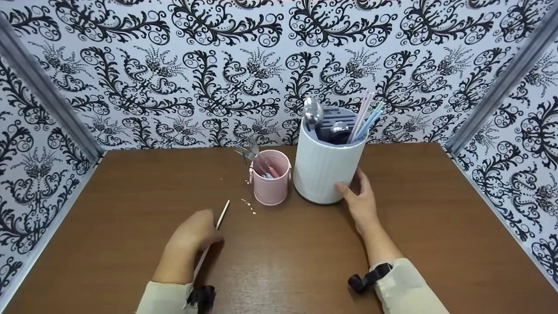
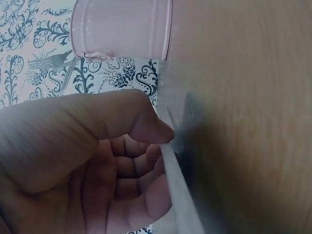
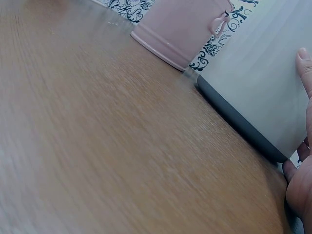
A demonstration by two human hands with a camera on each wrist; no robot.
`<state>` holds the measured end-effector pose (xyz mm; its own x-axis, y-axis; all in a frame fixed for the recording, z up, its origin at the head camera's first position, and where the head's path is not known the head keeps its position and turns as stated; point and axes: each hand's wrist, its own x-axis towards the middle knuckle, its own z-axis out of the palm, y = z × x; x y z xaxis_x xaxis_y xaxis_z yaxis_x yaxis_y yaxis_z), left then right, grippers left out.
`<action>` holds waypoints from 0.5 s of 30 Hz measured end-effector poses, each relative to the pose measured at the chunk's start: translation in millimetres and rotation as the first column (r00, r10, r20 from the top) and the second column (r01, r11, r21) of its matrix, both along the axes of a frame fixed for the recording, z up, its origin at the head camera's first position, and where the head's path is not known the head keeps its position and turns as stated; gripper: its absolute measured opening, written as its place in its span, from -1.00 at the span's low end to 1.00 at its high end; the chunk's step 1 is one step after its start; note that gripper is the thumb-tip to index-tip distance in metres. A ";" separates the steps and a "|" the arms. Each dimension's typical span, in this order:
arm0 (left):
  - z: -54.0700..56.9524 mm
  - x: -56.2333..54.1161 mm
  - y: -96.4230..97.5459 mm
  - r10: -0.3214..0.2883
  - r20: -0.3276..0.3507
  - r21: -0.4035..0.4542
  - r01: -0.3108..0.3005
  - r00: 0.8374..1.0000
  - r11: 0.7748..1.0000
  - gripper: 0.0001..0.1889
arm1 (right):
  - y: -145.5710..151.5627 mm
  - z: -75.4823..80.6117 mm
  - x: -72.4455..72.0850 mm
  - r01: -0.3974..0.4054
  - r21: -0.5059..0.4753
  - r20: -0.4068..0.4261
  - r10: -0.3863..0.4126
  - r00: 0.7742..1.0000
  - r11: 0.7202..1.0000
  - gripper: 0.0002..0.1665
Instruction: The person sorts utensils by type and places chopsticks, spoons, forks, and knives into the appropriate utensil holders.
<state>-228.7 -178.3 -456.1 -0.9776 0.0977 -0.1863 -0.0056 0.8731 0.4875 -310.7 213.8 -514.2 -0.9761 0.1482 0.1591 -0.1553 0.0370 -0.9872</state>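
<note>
My left hand [image 1: 197,231] pinches a slim white chopstick [image 1: 222,214] low over the table; in the left wrist view the chopstick [image 2: 179,190] passes below the thumb tip. My right hand [image 1: 362,203] grips the lower right side of a white utensil holder [image 1: 324,172], thumb on the front and fingers round the side. The holder carries two shiny rounded spoons [image 1: 313,111], pink chopsticks [image 1: 362,114] and blue chopsticks [image 1: 370,120]. Left of it stands a pink pail [image 1: 270,192] with forks [image 1: 246,152] leaning out and pink and blue handles inside.
The brown wooden table [image 1: 283,261] runs back to a patterned black-and-white wall [image 1: 218,87], with similar walls at both sides. Small pale flecks [image 1: 248,204] lie left of the pail. Black straps with small devices [image 1: 364,279] sit at the wrists.
</note>
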 end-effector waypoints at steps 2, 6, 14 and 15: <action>0.7 -0.3 0.3 0.002 -0.005 0.005 -0.002 1.000 1.000 -0.75 | -0.1 -0.8 -0.8 -0.009 -0.019 -0.010 0.009 1.000 1.000 -0.03; 1.1 -1.5 1.0 0.020 -0.007 0.012 -0.020 1.000 1.000 -0.72 | -0.2 -1.7 -1.3 -0.019 -0.043 -0.020 0.018 1.000 0.999 -0.04; 1.9 -5.0 4.5 0.056 -0.045 0.060 -0.053 0.997 0.997 -0.75 | -0.8 -0.9 -1.1 -0.011 -0.032 -0.017 0.010 1.000 0.999 -0.04; 2.6 -5.6 5.4 0.059 -0.046 0.074 -0.056 0.997 0.996 -0.78 | -0.9 -0.8 -1.1 -0.010 -0.031 -0.017 0.009 1.000 0.999 -0.04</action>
